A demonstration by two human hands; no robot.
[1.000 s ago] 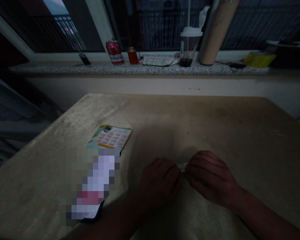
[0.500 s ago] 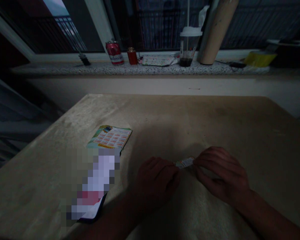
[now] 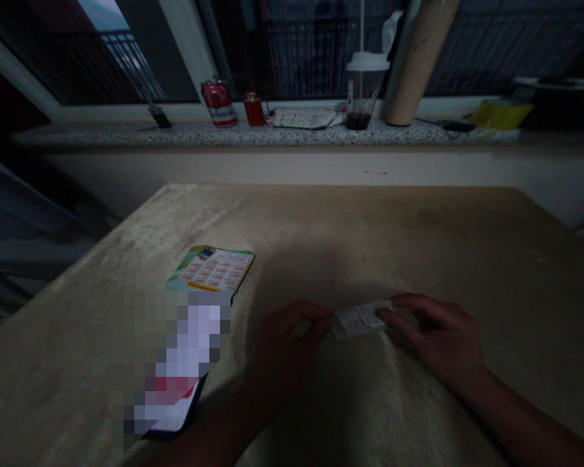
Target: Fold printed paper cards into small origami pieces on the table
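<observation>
A small printed slip of paper, pale with faint text and a greenish lower edge, is stretched between my two hands just over the table. My left hand pinches its left end between thumb and fingers. At the other end, my right hand grips it, thumb on the near face and fingers behind. Left of my hands lies a printed card or ticket with rows of orange-and-white boxes. Nearer to me is a phone, its lit screen mostly blurred by pixels.
On the stone windowsill stand a red drink can, a small red container, a patterned packet and a lidded plastic cup with dark liquid. A cardboard tube leans by the window, left of a yellow item.
The paper slip now shows more of its printed face and looks larger. Both hands have shifted their pinch at its ends, and my left hand has moved slightly left.
</observation>
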